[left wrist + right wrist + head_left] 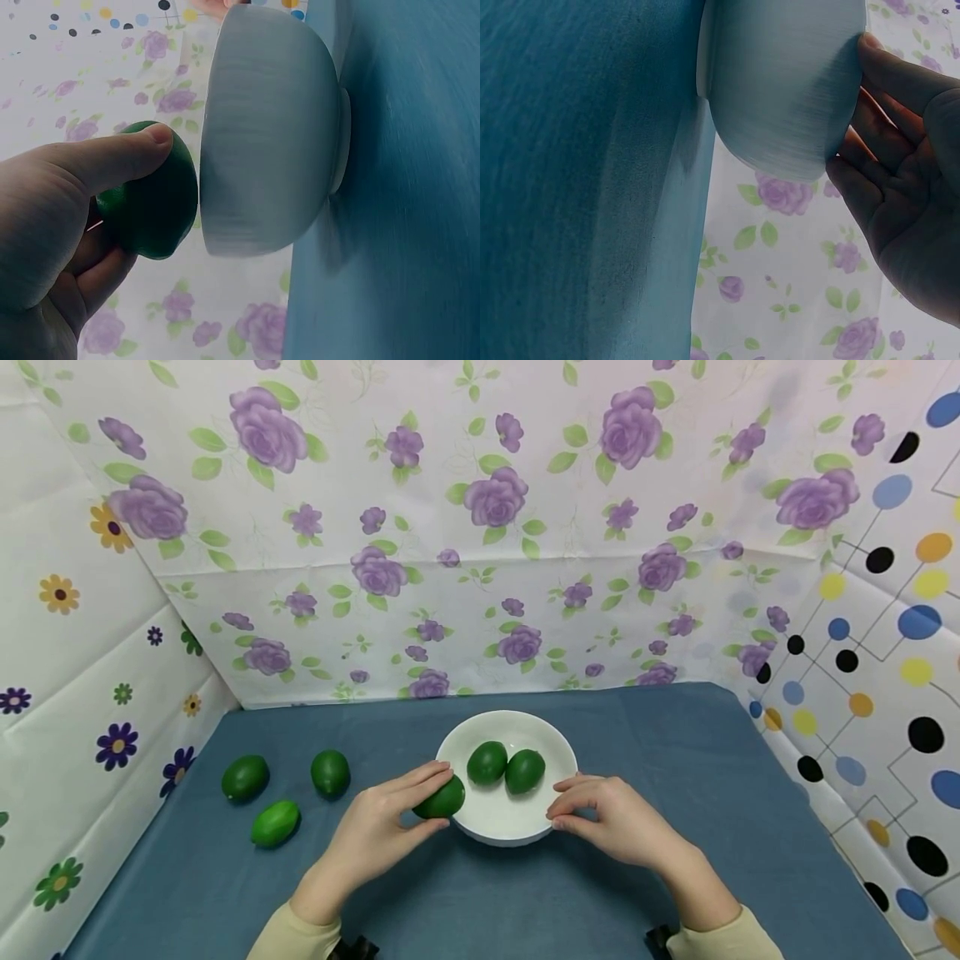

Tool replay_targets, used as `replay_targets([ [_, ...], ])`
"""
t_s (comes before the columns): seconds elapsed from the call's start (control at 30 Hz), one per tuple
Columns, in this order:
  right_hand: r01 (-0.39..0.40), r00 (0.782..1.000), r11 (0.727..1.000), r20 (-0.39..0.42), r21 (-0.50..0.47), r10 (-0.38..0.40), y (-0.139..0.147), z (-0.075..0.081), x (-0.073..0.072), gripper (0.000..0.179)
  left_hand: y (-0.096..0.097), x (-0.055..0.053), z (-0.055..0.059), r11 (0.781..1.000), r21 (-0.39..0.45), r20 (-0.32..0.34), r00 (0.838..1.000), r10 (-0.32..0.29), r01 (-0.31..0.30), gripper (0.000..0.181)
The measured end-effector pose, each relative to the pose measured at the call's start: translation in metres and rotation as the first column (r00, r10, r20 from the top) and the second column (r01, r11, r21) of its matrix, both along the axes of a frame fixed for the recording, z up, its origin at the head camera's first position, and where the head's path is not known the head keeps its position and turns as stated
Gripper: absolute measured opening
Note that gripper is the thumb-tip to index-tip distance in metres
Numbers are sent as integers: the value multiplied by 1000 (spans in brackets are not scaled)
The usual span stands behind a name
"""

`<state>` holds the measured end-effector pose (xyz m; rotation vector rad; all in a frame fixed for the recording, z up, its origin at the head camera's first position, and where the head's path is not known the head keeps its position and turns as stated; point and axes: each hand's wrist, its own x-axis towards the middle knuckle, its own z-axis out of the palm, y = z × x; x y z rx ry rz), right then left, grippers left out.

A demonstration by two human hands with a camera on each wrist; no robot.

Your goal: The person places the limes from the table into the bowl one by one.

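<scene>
The left hand [375,827] is found closed on a green fruit [442,800], which is gripped between the thumb on one side and the fingers on the other, the fingers parted by the width of the fruit. The held fruit is located at the left rim of the white bowl [498,823]. The right hand [611,820] is bent at the opposite side of the bowl, and the rim is held there by its thumb and fingertips.

Two fruits, a left one [487,763] and a right one [525,772], are seen side by side inside the bowl in the head view only; both are concealed by the bowl's wall in the wrist views. Three loose fruits, a far-left one [245,778], a dark upright one [330,773] and a lighter one [275,823], are likewise recorded by the head view alone, apart on the blue cloth [480,906].

By the left wrist view it is shown that the held fruit is raised just above rim level; whether the rim is touched cannot be told. The bowl's foot [343,142], unseen from the head, is shown there resting on the cloth. In the right wrist view, the thumb is seen against the outer wall.
</scene>
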<state>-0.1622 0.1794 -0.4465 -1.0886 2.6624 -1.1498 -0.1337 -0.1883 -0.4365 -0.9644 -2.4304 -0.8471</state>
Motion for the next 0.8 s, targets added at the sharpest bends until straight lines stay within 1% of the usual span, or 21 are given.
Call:
replay_targets([
  [0.23,-4,1000,1000,3,0,4,0,0,0,13,9,-2,2,1000,8,15,1000,-18,18,73],
  [0.47,-5,1000,1000,-2,-2,5,0,0,0,16,16,-4,2,999,24,30,999,-30,30,70],
  [0.57,-5,1000,1000,-7,-4,5,0,0,0,18,20,-4,3,999,25,33,999,-32,31,69],
  [0.8,-9,1000,1000,-8,3,9,0,-1,-1,13,28,-8,1,1000,15,26,999,-25,25,67],
])
